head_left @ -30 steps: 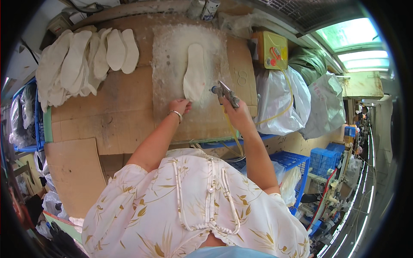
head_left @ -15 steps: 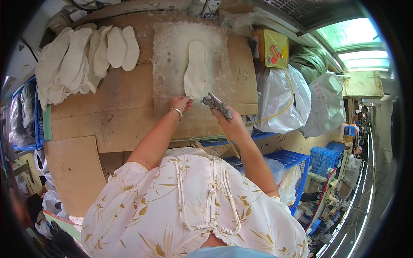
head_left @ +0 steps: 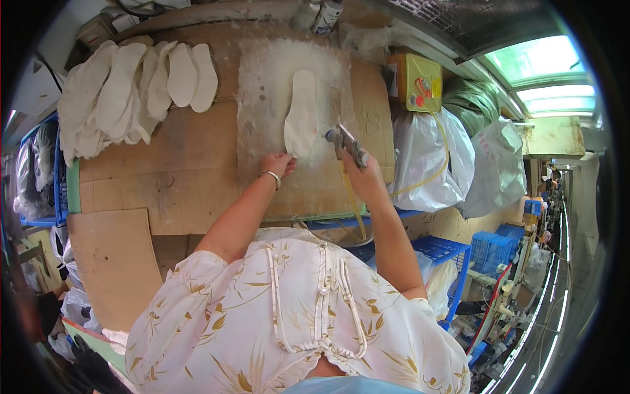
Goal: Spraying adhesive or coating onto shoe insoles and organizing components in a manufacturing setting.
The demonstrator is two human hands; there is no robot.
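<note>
A cream insole [head_left: 302,111] lies lengthwise on a whitish, residue-covered sheet [head_left: 252,138] on the cardboard-topped table. My left hand [head_left: 279,164] pinches the insole's near end between thumb and fingers. To the right of the insole, my right hand [head_left: 365,178] is wrapped round a metal spray gun [head_left: 348,144], its nozzle pointing left toward the insole. A yellowish hose [head_left: 354,203] hangs from below the gun.
Several cream insoles [head_left: 119,88] lie overlapped at the far left of the cardboard [head_left: 151,184]. A yellow metal can [head_left: 420,82] with a hose stands at the far right, near white plastic bags [head_left: 433,157]. A spray can [head_left: 327,16] stands at the back.
My right hand has moved the spray gun right and slightly farther away, beside the insole's near half. The left hand keeps its pinch on the insole's end.
</note>
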